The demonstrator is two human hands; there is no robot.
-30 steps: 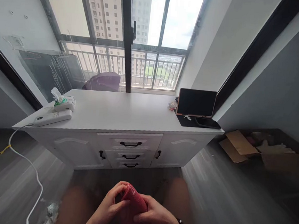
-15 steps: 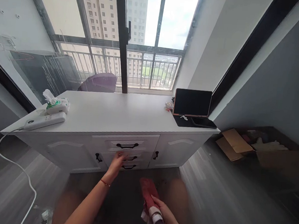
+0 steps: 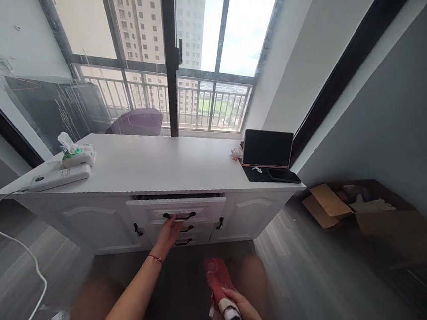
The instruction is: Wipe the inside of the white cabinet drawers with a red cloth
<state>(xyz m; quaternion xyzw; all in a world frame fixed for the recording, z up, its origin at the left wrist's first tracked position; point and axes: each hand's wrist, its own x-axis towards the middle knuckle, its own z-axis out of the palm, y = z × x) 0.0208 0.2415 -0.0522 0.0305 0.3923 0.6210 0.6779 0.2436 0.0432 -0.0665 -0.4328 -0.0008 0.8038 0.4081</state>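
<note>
My left hand (image 3: 170, 230) has its fingers curled round the black handle (image 3: 183, 216) of the top drawer (image 3: 209, 209). That drawer stands slightly out from the white cabinet (image 3: 153, 167), with a narrow dark gap along its upper edge. Two lower drawers with black handles sit beneath it, partly hidden by my hand. Low in front of the cabinet, my right hand (image 3: 245, 312) is closed on a folded red cloth (image 3: 220, 280) with a whitish, rolled end. What lies inside the drawer cannot be seen.
On the cabinet top are a tissue pack (image 3: 81, 155) and white power strip (image 3: 60, 177) at left, a dark-screened monitor (image 3: 267, 149) at right. A white cable (image 3: 22, 246) trails to the floor. An open cardboard box (image 3: 387, 222) stands on the right.
My left hand has taken hold of the top handle and the top drawer has come out a little toward me. The red cloth stays in my right hand.
</note>
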